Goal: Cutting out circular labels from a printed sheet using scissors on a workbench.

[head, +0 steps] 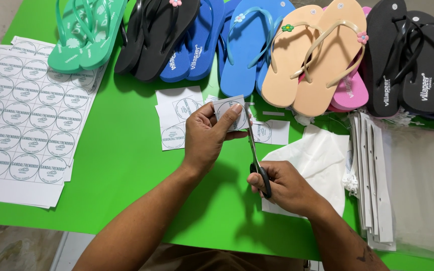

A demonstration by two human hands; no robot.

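Observation:
My left hand (pixel 208 135) pinches a small square of white paper with a round printed label (pixel 231 111), held up over the green table (pixel 126 165). My right hand (pixel 283 186) grips black-handled scissors (pixel 256 159); their blades point up and meet the right edge of the paper square. Cut paper pieces with round labels (pixel 176 120) lie just behind my left hand, and one more piece (pixel 269 132) lies right of the blades.
A stack of white sheets printed with several round labels (pixel 23 120) lies at the left. Flip-flops in green, black, blue, beige and pink (pixel 257 45) line the far edge. White plastic bags (pixel 320 160) and card strips (pixel 375 180) sit at the right.

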